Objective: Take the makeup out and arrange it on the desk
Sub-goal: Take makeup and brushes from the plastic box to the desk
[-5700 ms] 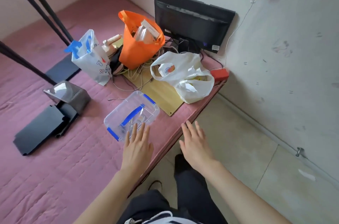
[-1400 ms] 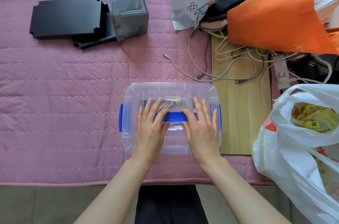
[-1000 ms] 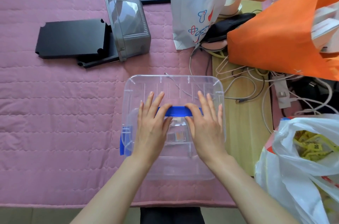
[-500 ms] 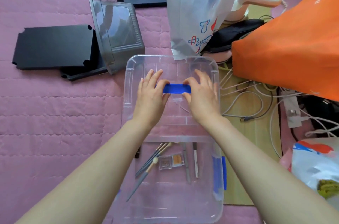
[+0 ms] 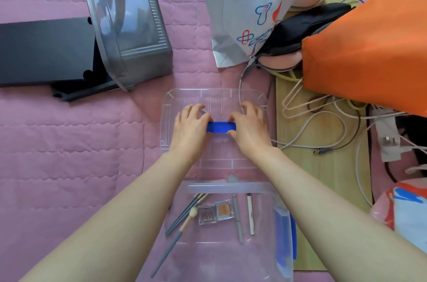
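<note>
Head view: the fingers (image 5: 196,109) of both hands are curled on the blue handle (image 5: 221,127), with the left hand (image 5: 190,128) at its left end and the right hand (image 5: 250,129) at its right end. The handle belongs to the clear lid (image 5: 216,99), positioned over the pink quilted cover (image 5: 69,154), beyond the open clear box (image 5: 231,251). The makeup lies inside the box: brushes (image 5: 184,213), two eyeshadow pans (image 5: 216,211) and two pencils (image 5: 250,214).

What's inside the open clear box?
Several brushes, two small compacts, a grey pencil and a white pencil lie on its floor. The forearms cover both side edges, so anything there is hidden.
</note>
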Demonstrator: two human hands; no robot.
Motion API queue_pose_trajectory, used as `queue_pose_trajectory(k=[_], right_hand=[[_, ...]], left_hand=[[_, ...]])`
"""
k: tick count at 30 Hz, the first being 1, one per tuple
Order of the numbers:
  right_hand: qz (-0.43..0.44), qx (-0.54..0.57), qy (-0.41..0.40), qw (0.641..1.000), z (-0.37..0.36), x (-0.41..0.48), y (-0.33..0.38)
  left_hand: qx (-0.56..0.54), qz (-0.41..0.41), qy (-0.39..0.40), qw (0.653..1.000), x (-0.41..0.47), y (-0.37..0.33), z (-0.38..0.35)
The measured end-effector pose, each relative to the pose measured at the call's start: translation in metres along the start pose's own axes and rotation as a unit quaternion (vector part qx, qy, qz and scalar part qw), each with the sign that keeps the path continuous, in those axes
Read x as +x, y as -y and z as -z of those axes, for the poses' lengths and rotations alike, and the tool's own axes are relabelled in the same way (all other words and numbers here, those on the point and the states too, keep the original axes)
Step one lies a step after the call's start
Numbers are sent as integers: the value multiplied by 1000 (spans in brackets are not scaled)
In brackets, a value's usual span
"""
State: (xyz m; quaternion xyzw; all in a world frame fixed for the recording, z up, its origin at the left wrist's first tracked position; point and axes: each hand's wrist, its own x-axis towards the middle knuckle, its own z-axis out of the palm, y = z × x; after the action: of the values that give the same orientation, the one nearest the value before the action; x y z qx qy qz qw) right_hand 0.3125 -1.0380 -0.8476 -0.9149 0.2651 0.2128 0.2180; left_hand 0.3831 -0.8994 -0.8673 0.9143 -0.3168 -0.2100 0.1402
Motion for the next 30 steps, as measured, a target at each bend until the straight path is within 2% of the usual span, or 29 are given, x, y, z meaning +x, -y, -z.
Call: queue_pose_trajectory(k=[9, 17, 26, 30], right_hand=[[22, -7, 15, 1000, -2, -14, -8], [83, -15, -49, 995, 14, -59, 10], [121, -5, -102, 987, 24, -144, 28], [125, 4, -124, 984, 17, -183, 29]], left_hand=[[-6, -8, 55, 998, -6, 1, 15], [-13, -35, -13, 999, -35, -10, 44], [-27, -108, -147, 983, -115, -26, 78], [-47, -98, -145, 983, -157, -29, 80]])
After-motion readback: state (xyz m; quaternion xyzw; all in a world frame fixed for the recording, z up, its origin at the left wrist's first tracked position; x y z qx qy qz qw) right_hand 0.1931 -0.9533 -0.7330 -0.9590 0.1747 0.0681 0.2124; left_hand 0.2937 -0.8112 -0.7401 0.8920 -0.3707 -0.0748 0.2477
